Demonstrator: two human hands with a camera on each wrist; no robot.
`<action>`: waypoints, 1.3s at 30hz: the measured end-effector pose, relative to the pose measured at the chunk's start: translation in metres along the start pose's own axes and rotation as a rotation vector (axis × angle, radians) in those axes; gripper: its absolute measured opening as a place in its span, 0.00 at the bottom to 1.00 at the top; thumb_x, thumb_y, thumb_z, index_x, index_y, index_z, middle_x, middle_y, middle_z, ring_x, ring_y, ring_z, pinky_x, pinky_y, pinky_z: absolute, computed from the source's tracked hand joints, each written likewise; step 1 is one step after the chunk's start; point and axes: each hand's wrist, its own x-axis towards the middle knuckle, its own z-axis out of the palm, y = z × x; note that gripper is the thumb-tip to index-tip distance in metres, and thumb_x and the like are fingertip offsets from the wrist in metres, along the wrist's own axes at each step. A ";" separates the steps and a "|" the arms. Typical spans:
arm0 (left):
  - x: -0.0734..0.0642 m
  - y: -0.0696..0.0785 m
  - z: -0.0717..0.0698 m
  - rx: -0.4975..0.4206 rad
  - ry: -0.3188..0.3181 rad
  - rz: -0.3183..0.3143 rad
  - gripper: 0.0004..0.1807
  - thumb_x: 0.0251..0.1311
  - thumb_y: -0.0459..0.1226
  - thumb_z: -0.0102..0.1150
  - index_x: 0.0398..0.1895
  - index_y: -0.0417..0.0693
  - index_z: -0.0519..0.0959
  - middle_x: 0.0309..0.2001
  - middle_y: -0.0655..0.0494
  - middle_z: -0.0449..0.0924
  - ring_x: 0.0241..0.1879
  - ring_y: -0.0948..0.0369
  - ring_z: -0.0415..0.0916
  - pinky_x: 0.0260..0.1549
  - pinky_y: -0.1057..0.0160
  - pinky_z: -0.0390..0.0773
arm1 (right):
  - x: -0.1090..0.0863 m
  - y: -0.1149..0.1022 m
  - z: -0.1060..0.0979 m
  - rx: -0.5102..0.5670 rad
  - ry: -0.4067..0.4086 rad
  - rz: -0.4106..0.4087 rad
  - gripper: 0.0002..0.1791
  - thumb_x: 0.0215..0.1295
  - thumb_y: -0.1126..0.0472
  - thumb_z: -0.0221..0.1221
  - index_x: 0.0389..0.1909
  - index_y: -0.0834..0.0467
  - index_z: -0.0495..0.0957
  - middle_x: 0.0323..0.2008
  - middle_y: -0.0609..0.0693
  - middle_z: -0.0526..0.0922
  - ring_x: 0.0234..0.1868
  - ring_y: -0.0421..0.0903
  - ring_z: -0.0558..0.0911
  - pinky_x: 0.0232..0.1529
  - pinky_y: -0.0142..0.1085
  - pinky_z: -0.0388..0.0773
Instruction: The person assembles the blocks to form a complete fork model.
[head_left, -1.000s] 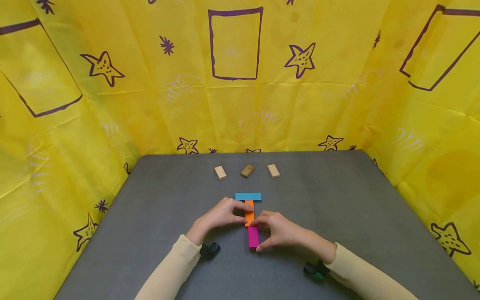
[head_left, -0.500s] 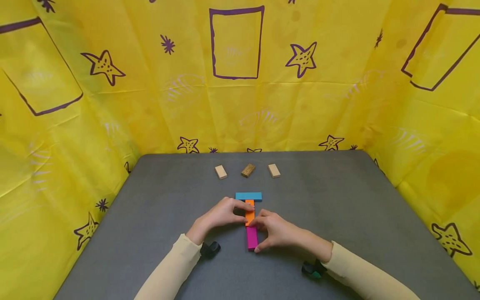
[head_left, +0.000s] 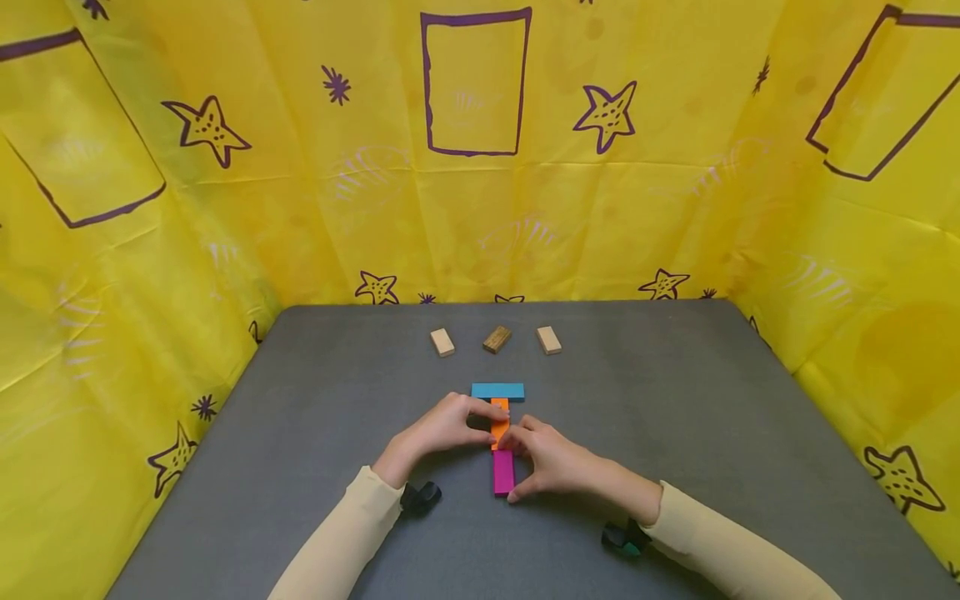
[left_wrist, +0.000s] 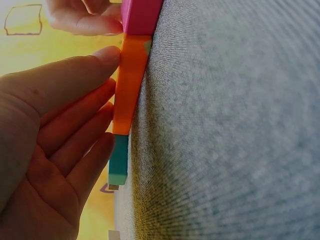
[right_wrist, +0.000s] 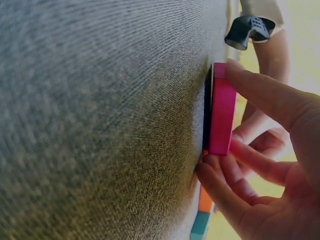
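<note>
A blue block (head_left: 498,391) lies crosswise, with an orange block (head_left: 498,410) running from its middle toward me and a magenta block (head_left: 503,473) end to end with the orange one. My left hand (head_left: 447,425) rests its thumb and fairly straight fingertips along the orange block, as the left wrist view shows too. From the right side, my right hand (head_left: 558,460) grips the magenta block lengthwise, its thumb at the near end and fingers at the far end, beside the orange block. The right fingers cover part of the joint between those two blocks.
Behind the blue block stand a pale wooden block (head_left: 442,342), a dark brown block (head_left: 497,339) and another pale block (head_left: 549,340) in a row on the grey table (head_left: 337,367). A yellow printed cloth (head_left: 480,225) walls the back and sides.
The magenta block has shifted slightly left and turned straighter, in line with the orange block; my right hand has moved with it. My left hand has stayed on the orange block.
</note>
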 end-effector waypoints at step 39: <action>0.001 0.003 -0.001 0.004 0.000 -0.023 0.21 0.54 0.44 0.67 0.53 0.62 0.81 0.50 0.72 0.81 0.52 0.71 0.75 0.55 0.64 0.74 | 0.004 0.001 0.005 0.019 0.033 0.030 0.35 0.35 0.45 0.77 0.45 0.50 0.72 0.35 0.44 0.73 0.37 0.41 0.74 0.38 0.29 0.72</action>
